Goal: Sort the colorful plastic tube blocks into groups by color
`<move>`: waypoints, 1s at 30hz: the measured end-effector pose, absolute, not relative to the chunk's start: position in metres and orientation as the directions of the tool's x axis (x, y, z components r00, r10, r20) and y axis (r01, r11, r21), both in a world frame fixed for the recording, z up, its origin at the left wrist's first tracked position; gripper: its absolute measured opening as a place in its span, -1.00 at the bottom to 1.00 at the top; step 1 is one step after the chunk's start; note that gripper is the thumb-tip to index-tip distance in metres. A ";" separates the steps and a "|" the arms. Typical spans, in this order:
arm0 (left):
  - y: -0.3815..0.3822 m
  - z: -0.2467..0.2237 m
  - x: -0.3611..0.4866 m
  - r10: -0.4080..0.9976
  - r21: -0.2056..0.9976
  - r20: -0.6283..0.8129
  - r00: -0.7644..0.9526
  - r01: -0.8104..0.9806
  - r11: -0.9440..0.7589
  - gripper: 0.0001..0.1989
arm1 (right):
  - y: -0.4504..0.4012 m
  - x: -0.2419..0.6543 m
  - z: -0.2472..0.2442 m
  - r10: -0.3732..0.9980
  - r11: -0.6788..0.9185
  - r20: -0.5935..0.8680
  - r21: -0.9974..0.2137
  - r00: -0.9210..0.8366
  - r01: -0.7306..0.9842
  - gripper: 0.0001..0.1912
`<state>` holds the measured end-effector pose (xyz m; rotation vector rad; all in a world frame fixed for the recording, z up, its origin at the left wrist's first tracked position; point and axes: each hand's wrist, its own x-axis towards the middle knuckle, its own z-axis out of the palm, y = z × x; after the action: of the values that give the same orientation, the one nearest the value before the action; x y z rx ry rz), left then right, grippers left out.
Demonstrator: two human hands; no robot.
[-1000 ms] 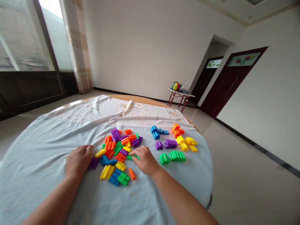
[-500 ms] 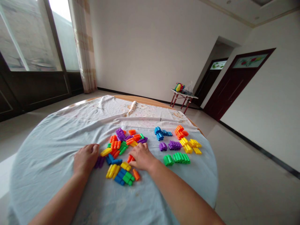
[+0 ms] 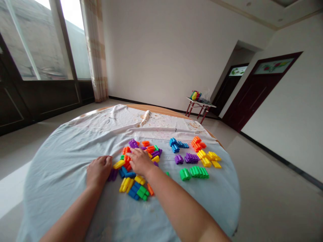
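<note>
On the light blue cloth, my left hand (image 3: 99,170) rests with its fingers loosely stretched and no piece visible in it. Purple plastic pieces (image 3: 112,174) lie right beside its thumb side. My right hand (image 3: 140,162) reaches over the mixed pile, fingers apart, their tips at the orange pieces (image 3: 127,158); the palm side is hidden. Around it are a yellow piece (image 3: 119,164), blue pieces (image 3: 122,172) and a purple cluster (image 3: 133,143). Nearer to me lie yellow pieces (image 3: 126,185), blue pieces (image 3: 134,191) and green pieces (image 3: 143,193). My right forearm partly covers an orange piece (image 3: 150,189).
Groups sorted by colour lie to the right: blue (image 3: 176,144), orange (image 3: 198,144), purple (image 3: 191,158), yellow (image 3: 209,158) and green (image 3: 199,172). A white patterned cloth (image 3: 126,117) covers the round table's far part. Beyond stands a small table (image 3: 202,102) with bags.
My right hand has moved left and away from me, from the orange pieces at the pile's right side to those at its middle. The left hand stays beside the purple pieces. The view has shifted slightly.
</note>
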<state>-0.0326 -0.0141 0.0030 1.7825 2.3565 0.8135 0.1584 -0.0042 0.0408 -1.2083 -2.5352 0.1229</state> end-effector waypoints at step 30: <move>-0.017 0.008 -0.032 0.926 0.445 0.226 -0.302 0.878 0.177 -0.53 | -0.029 0.200 0.064 0.749 0.661 0.238 -0.336 -0.619 0.671 -0.48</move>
<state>-0.0318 -0.0170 0.0083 1.7963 2.3350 0.7743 0.1997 -0.0291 0.0642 -1.1227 -2.5226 0.3037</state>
